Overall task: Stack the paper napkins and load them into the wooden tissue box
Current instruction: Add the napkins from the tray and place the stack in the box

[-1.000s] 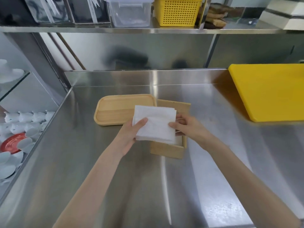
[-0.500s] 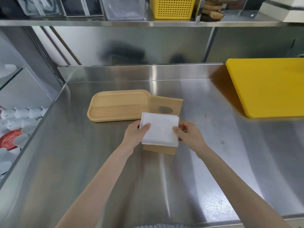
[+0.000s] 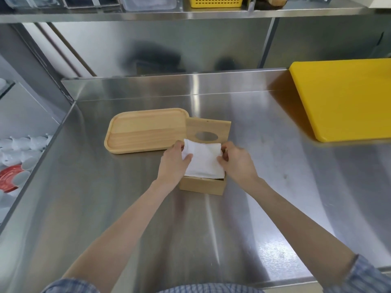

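A stack of white paper napkins (image 3: 204, 160) sits in the open top of the wooden tissue box (image 3: 202, 186) at the middle of the steel counter. My left hand (image 3: 174, 163) grips the stack's left edge, thumb on top. On the stack's right edge my right hand (image 3: 238, 163) pinches with curled fingers. The near end of the stack lies lower in the box than the far end. The box's lid (image 3: 208, 131), with an oval slot, lies flat just behind the box.
A wooden tray (image 3: 146, 131) lies left of the lid. A yellow cutting board (image 3: 347, 98) covers the counter's right rear. White cups and a red plate (image 3: 9, 179) sit on a lower shelf at left. A shelf with bins hangs overhead.
The napkin stack has come down from above the box and now sits in its opening. Both hands moved with it and shifted along the edges toward the far end.
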